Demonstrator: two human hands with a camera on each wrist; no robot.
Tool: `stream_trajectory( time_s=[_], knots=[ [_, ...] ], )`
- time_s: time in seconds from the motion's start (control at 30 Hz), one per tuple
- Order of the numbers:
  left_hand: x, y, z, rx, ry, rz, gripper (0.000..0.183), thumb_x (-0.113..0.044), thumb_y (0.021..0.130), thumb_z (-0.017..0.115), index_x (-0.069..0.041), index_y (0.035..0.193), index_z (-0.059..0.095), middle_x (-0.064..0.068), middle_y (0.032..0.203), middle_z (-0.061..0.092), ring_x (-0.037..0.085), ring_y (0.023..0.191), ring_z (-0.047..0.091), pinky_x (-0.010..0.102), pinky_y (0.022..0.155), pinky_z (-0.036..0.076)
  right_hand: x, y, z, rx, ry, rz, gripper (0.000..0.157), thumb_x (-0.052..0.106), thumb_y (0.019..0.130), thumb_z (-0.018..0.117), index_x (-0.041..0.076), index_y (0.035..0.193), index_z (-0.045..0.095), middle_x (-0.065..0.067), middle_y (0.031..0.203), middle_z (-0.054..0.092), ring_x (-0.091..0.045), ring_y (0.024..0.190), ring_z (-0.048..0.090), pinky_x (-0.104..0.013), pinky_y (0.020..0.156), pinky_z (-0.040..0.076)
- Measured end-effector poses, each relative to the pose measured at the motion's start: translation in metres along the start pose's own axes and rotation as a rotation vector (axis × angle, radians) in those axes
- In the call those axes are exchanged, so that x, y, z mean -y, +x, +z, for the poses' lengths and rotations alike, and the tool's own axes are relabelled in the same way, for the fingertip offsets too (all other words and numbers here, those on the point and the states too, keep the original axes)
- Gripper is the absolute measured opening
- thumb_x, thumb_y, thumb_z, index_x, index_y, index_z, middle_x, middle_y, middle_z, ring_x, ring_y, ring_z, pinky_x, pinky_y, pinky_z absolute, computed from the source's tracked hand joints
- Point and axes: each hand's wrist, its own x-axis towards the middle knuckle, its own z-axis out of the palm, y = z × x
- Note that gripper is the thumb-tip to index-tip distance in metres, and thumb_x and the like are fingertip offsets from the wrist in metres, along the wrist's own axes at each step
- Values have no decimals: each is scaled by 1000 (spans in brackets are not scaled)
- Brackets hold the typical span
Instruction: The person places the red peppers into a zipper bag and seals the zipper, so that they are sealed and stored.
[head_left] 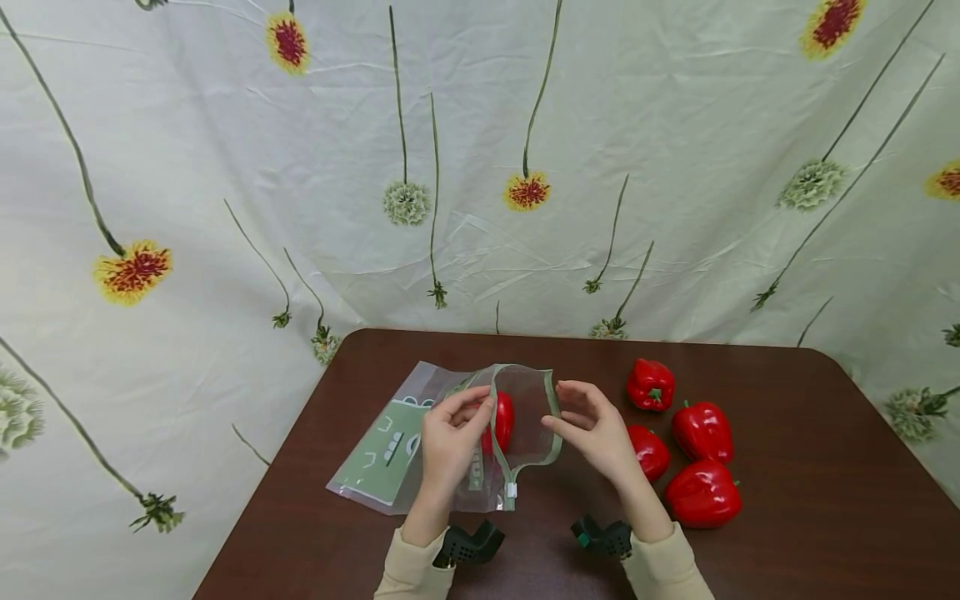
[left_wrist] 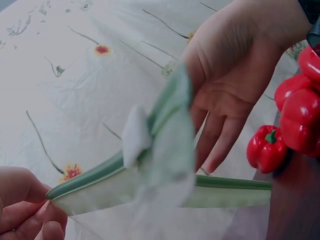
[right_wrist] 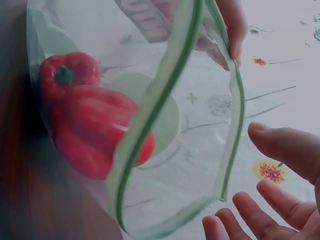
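A clear zip bag (head_left: 453, 496) with a green printed panel and green-edged mouth lies on the table, its mouth gaping to the right. My left hand (head_left: 446, 437) pinches the rim of the mouth between thumb and fingers. Opposite, my right hand (head_left: 600, 433) is held beside the far rim, fingers relaxed and spread, gripping nothing. In the right wrist view, two red bell peppers (right_wrist: 95, 132) show through the clear plastic, inside the bag. A white slider (head_left: 512, 490) sits at the near corner of the zip; it looks blurred in the left wrist view.
Several red bell peppers (head_left: 703, 493) are grouped on the dark brown table (head_left: 817, 483), right of my right hand. Behind the table hangs a pale cloth (head_left: 465, 125) with a flower print. Dark devices (head_left: 468, 546) are strapped to both wrists.
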Motion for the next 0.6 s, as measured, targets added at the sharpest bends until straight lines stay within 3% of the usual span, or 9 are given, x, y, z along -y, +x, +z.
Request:
stream_trajectory(
  time_s=[0.17, 0.6],
  knots=[
    [-1, 0, 0, -2, 13, 2, 16, 2, 82, 68, 8, 97, 70, 19, 86, 67, 11, 60, 57, 16, 53, 44, 1, 0, -10, -4, -33, 2, 47, 9, 81, 73, 1, 123, 53, -17, 123, 56, -32, 113, 52, -43, 93, 45],
    [-2, -1, -1, 0, 34, -9, 18, 0, 84, 68, 7, 99, 69, 18, 90, 68, 13, 66, 61, 18, 58, 48, -12, 2, -50, -24, -158, 116, 49, 11, 85, 69, 0, 129, 49, -20, 129, 52, -35, 117, 49, -48, 98, 39]
  ],
)
